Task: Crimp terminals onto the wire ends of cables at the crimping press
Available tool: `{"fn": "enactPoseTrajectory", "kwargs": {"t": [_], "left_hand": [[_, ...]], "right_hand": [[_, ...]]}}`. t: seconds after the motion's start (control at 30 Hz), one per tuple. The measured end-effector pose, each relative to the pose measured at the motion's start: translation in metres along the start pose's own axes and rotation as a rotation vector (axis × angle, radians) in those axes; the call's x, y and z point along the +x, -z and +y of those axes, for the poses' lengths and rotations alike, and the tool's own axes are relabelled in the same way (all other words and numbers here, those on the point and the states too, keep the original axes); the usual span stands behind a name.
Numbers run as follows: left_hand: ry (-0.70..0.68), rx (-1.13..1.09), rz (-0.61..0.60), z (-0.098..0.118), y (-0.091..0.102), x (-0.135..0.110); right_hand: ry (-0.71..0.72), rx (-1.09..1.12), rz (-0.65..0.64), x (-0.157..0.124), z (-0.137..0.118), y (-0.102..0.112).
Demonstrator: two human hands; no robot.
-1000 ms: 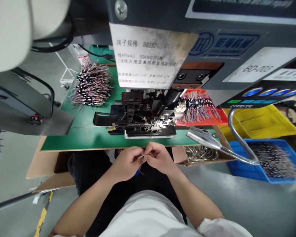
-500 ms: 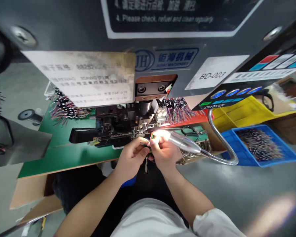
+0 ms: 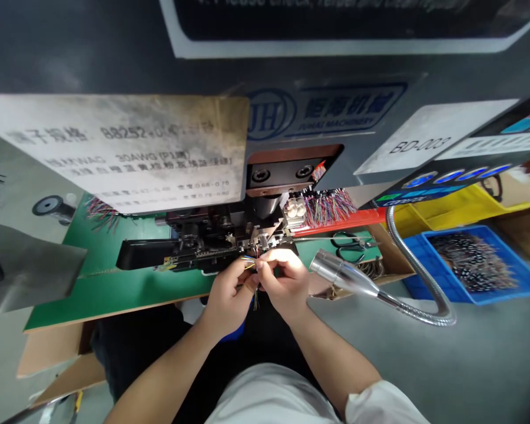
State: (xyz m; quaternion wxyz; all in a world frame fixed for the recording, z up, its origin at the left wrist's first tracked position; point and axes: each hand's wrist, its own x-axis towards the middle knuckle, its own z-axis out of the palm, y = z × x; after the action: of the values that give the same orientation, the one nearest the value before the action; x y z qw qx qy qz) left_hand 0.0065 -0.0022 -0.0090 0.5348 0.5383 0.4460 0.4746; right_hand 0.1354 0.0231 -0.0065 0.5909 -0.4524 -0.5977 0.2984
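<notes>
My left hand and my right hand are pressed together at the front of a black crimping applicator under a grey press machine. Both pinch a small bundle of thin coloured wires; the wire tips point into the applicator, and loose ends hang down between my palms. Fingers of both hands are closed around the wires.
A green mat covers the bench. A gooseneck lamp reaches in from the right. Behind it lie scissors, a red tray of wires, a yellow bin and a blue bin of wires. More wire bundles lie far left.
My head has leaned closer to the machine. Both hands rose from my lap to the applicator with the wire bundle, then shifted slightly left, out of the lamp's beam.
</notes>
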Motion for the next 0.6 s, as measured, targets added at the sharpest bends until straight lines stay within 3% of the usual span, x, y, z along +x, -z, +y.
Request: {"fn": "enactPoseTrajectory", "kwargs": {"t": [0.33, 0.6], "left_hand": [[-0.086, 0.199, 0.022, 0.0003, 0.0036, -0.0018], [-0.139, 0.262, 0.035, 0.0014, 0.0049, -0.0049]], "right_hand": [[-0.067, -0.034, -0.178, 0.0042, 0.0047, 0.0072], [-0.085, 0.018, -0.203, 0.0086, -0.0010, 0.0068]]}}
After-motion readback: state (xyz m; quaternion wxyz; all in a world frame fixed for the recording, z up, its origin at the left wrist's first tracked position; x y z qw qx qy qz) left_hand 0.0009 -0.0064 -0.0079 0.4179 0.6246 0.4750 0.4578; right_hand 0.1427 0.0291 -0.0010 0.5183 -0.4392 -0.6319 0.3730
